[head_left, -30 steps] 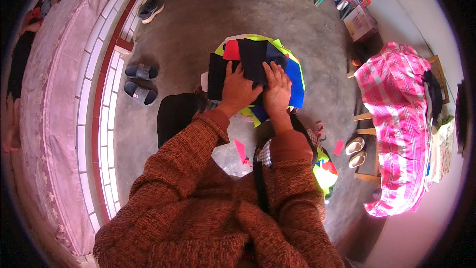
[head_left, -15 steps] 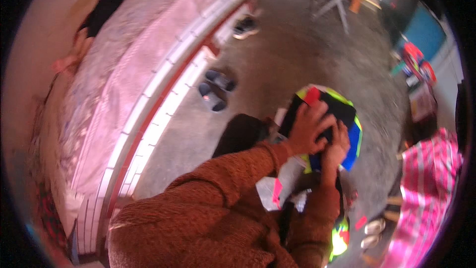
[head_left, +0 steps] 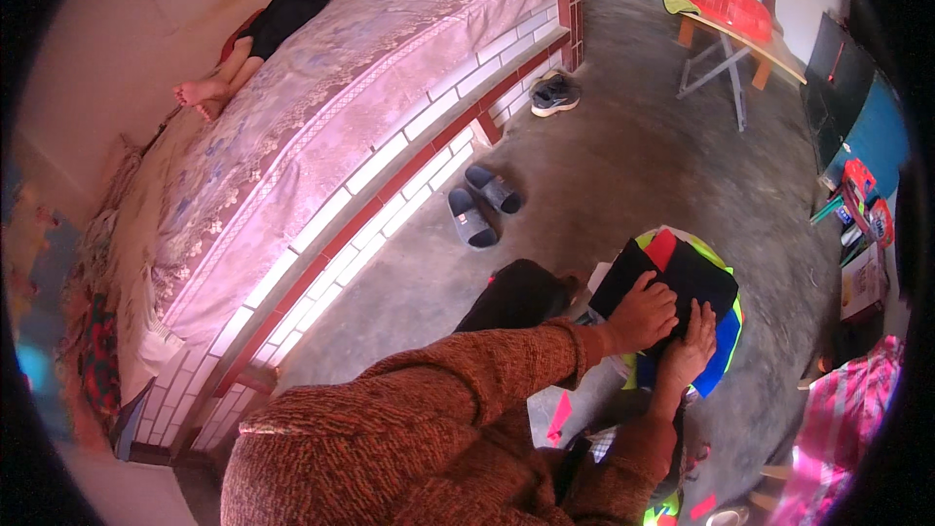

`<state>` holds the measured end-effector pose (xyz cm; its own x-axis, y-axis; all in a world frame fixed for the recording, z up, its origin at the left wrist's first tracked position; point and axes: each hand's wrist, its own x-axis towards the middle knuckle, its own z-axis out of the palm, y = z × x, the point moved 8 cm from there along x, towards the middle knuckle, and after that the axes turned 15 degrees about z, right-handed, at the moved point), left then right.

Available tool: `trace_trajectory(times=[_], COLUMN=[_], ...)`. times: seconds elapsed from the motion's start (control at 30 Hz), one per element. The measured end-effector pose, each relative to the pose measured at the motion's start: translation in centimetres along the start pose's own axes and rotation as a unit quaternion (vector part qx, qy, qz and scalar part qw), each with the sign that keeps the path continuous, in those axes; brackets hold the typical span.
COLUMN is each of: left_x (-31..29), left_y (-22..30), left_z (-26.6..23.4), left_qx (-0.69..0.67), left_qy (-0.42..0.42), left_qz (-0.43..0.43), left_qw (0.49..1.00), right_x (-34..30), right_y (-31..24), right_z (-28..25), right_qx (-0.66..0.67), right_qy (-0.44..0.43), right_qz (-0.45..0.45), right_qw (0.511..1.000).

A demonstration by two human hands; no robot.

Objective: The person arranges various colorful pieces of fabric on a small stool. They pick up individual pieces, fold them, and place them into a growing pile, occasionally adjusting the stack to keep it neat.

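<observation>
Black cloth pieces (head_left: 703, 282) lie on top of a stack of coloured cloth in front of me. A red corner (head_left: 662, 249) shows at the top of the stack, blue cloth (head_left: 719, 356) along the right, and neon yellow edging around it. My left hand (head_left: 645, 316) is on the black cloth with its fingers bent and drawn together, gripping a fold. Beside it, my right hand (head_left: 690, 343) lies on the same cloth, fingers stretched out. What supports the stack is hidden.
A person (head_left: 282, 24) lies on the bed (head_left: 321, 107) at left. Dark slippers (head_left: 473, 218) and a shoe (head_left: 555, 95) are on the floor. A red basin (head_left: 726, 8) stands on a folding table (head_left: 742, 39). Pink checked cloth (head_left: 842, 438) hangs at right, near red scraps (head_left: 703, 506).
The view has shifted, so the room appears lower and farther right, and it is sharper. My left hand's spread fingers have drawn in on the black cloth; my right hand stays on it.
</observation>
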<state>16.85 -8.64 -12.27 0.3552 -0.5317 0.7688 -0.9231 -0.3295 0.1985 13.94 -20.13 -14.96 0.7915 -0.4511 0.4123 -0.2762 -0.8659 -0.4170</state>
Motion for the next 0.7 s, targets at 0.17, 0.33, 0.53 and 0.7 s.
trace_trajectory(times=[0.17,0.33,0.53,0.7], left_x=[0.1,0.5,0.1,0.1], left_y=[-0.2,0.0,-0.4,-0.1], left_z=[0.3,0.0,0.2,0.3], left_qx=[0.03,0.033,0.008,0.028], left_qy=[-0.011,-0.012,-0.024,-0.049], left_qz=[-0.007,-0.008,-0.045,-0.025], left_qw=[0.999,0.999,0.999,0.998], right_x=[-0.1,-0.2,-0.5,-1.3], right_y=[-0.2,0.4,0.0,0.1], right_z=[-0.1,0.0,0.0,0.4], right_qx=[0.01,0.029,0.013,-0.026], right_qy=[-0.003,0.01,0.001,-0.019], right_qz=[-0.003,-0.011,-0.028,-0.023], right_qw=[1.0,0.999,1.0,0.999])
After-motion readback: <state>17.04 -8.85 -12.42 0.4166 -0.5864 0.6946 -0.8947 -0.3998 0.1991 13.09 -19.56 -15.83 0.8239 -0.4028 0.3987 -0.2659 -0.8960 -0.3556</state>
